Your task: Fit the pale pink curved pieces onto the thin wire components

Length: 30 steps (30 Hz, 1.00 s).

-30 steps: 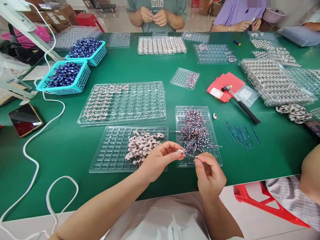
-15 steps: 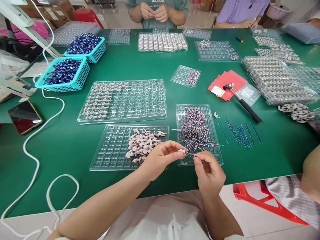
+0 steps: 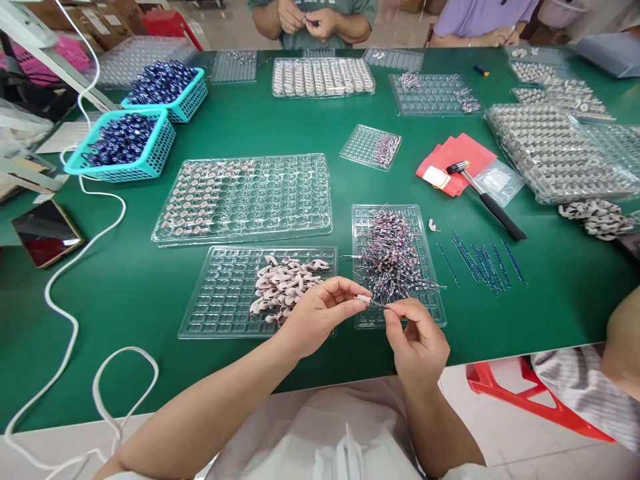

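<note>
My left hand [image 3: 320, 313] pinches a small white earbud-like shell [image 3: 363, 299] between thumb and fingertips. A thin dark wire [image 3: 379, 305] runs from the shell to my right hand [image 3: 420, 343], whose thumb and forefinger are closed on its other end. Just behind my hands lies a clear tray [image 3: 430, 267] heaped with tiny wired parts [image 3: 390, 250]. Left of it, partly covered by my left hand, a pile of pale curved shells [image 3: 280, 287] rests on another clear tray [image 3: 215, 293]. How the wire joins the shell is too small to tell.
A large blister tray [image 3: 280, 193], part-filled with round pieces, lies behind. Blue strips [image 3: 483, 267] and a hammer [image 3: 493, 207] are to the right. Turquoise baskets [image 3: 155, 153] and a phone [image 3: 47, 233] sit left. Co-workers' hands [image 3: 305, 19] are across the table.
My hands keep the same grip on the shell and the wire, shifting only slightly. The whole view has moved a little.
</note>
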Motion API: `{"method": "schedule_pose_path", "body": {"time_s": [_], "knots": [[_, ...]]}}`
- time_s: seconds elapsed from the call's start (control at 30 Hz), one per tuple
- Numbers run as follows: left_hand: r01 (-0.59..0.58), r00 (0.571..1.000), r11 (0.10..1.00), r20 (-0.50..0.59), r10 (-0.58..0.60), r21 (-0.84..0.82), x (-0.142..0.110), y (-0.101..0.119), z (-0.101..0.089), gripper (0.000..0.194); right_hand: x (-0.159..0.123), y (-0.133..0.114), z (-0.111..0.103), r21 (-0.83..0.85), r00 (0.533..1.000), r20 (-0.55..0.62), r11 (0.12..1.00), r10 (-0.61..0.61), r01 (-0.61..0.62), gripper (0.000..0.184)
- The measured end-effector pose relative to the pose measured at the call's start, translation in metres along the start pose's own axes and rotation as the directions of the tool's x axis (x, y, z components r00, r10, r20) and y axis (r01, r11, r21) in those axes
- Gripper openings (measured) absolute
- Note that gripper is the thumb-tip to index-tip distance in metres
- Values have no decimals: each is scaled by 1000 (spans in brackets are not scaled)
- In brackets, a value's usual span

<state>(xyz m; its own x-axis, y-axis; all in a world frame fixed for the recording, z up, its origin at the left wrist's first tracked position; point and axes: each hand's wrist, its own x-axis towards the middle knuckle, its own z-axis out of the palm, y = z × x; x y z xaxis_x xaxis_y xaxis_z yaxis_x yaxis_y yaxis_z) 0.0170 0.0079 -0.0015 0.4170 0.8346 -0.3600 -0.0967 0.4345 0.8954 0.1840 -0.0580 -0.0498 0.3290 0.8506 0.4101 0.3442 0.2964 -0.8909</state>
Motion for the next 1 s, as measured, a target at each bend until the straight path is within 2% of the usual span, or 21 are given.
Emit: {"method": "schedule_pose_path", "body": {"time_s": [0.13,0.3,0.57,1.0], "knots": [[-30,999,998,-17,31,54,-1,-1,1,18,1,-1,1,-12,1000,3,1000,-16,16,18],[-84,996,992,-28,86,91,-3,-2,2,15,4,-4,0,-64,998,60,998,-21,25,20],[-125,992,972,-2,128,198,-3,-6,1,16,5,-6,-2,-166,994,106,985,-36,54,17],[-176,984,922,30,177,345,-3,-9,-1,16,4,-5,-4,-164,982,181,983,-48,78,22]]}}
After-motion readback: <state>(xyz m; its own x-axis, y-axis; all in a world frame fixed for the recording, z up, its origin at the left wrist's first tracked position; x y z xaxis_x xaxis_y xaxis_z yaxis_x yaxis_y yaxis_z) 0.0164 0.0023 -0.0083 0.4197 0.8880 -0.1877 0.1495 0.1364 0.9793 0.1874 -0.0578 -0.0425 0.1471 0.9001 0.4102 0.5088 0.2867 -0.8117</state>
